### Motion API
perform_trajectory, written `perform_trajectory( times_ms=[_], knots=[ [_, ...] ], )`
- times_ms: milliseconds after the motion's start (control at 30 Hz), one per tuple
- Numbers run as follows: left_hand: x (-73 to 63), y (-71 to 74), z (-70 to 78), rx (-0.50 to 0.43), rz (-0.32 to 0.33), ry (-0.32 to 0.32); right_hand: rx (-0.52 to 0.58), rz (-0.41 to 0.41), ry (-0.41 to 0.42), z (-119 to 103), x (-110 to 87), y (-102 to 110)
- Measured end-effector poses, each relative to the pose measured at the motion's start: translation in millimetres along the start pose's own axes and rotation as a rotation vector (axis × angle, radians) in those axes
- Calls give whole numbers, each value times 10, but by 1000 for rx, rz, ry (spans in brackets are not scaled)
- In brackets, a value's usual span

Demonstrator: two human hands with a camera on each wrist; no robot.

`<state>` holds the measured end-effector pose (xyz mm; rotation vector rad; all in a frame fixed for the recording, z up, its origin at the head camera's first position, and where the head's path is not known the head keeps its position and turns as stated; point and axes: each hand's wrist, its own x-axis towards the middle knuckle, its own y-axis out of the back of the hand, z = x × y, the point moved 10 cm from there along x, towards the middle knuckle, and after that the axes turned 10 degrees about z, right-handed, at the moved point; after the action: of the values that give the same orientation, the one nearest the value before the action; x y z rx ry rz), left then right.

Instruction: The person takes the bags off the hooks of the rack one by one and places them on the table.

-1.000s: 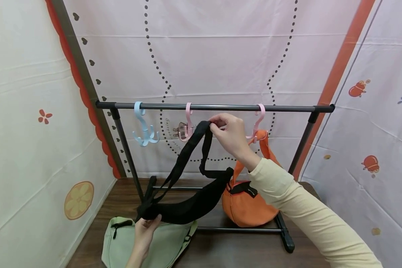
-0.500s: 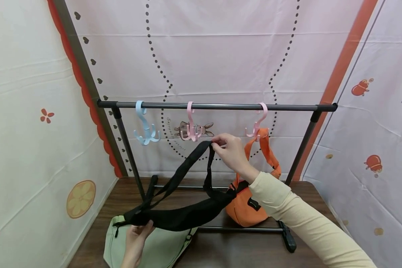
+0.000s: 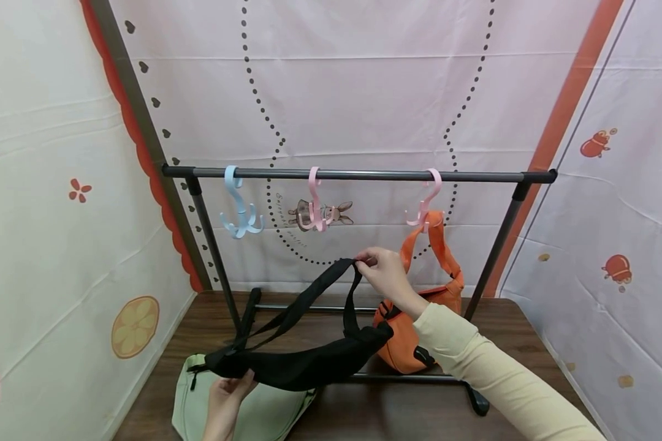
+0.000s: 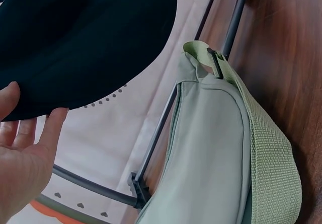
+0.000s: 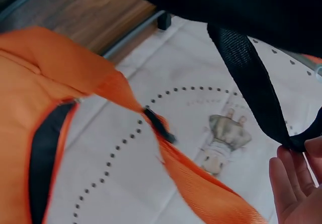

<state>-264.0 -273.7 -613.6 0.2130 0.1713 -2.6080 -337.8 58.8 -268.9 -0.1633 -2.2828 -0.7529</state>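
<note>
A black crossbody bag is held up in front of the rack by both hands. My left hand grips the lower edge at its left end; in the left wrist view the thumb lies on the near side of the black fabric and the fingers go beneath. My right hand pinches the top of the black strap, which rises in a peak from the bag. In the right wrist view, fingertips close on the strap's fold. Beneath the left hand lies a pale green bag on the table.
An orange bag hangs by its strap from the right pink hook. Another pink hook and a light blue hook hang on the black rack's top bar. The rack stands on a wooden table.
My right hand has come down with the strap, away from the height of the middle hook. The black bag has dropped slightly, and my left hand has lowered a little with it.
</note>
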Motion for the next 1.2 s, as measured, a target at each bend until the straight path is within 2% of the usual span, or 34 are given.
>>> perform_trajectory(
  times_ms=[67,133,233,433,600,767,867,1033,1200],
  knots=[
    [-32,-13,24,-24,-10,6,21,-19,-24,62,-47,-39],
    [-69,-40,78,-46,-39,-20,38,-32,-41,128,-91,-77],
    [-88,-54,94,-61,-39,-16,52,-40,-72,205,-145,-112],
    [-58,-31,51,-38,26,27,55,-56,-102,276,-218,-154],
    [-20,-2,-8,-38,55,52,106,-104,-126,300,-287,-211],
    [-7,-1,-3,-43,44,51,214,-128,-137,302,-374,-239],
    [0,1,3,-36,36,38,324,-137,-167,318,-442,-252],
    [42,39,-23,-30,62,14,504,-172,-290,406,-607,-268],
    [63,69,-30,-30,73,8,543,-150,-382,507,-766,-192]
  ],
)
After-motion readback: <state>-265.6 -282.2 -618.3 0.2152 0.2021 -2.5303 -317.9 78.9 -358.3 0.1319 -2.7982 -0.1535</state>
